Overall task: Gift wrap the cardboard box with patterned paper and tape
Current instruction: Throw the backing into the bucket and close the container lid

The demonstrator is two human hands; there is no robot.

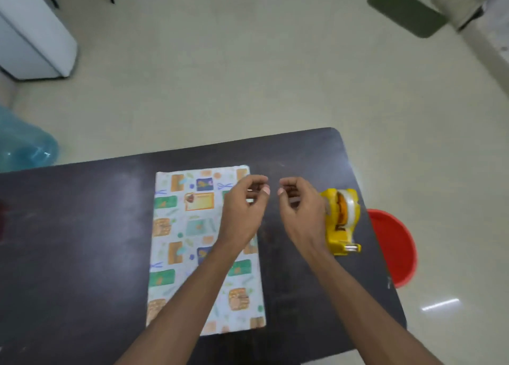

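In the head view, the cardboard box (pixel 192 243), covered in patterned paper, is seen lying flat on the dark table (pixel 68 240) in the lower centre of the frame. 2 hands are held above its upper right corner. The left hand (pixel 245 207) and right hand (pixel 300 207) are each curled, thumb drawn to fingertips, facing one another. Whether a clear strip is pinched between them cannot be told. The yellow tape dispenser (pixel 341 216) stands just right of the right hand. Any strip held should be kept taut, laid squarely across a seam, and smoothed from the middle outward.
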